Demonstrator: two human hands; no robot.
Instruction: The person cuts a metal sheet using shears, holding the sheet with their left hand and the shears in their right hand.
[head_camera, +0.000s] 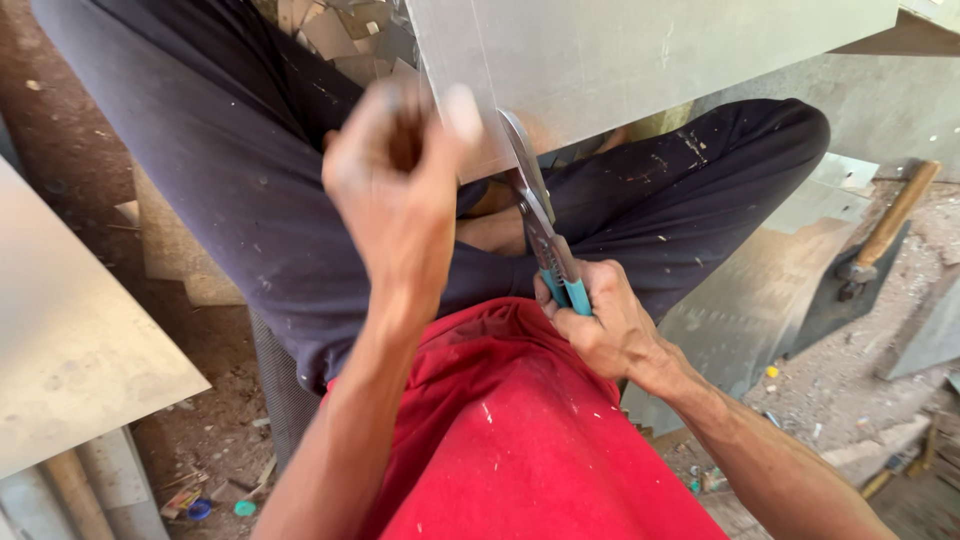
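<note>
- The right hand (600, 320) squeezes the snips (540, 225) by the handles.
- The snips point up into the sheet (600, 60).
- The left hand (400, 170) pinches the sheet beside the snips.

Bare dirt floor (880, 350), dusty and littered. On it: wooden-handled hammer (885, 232), flat grey metal sheets (70, 340), small blue and green plastic caps (200, 509).

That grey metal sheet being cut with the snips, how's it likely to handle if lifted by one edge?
The metal sheet looks thin, so probably light and springy rather than rigid. The left hand pinches its edge beside the snips, held in the right hand. The cut edges are likely sharp.
</note>
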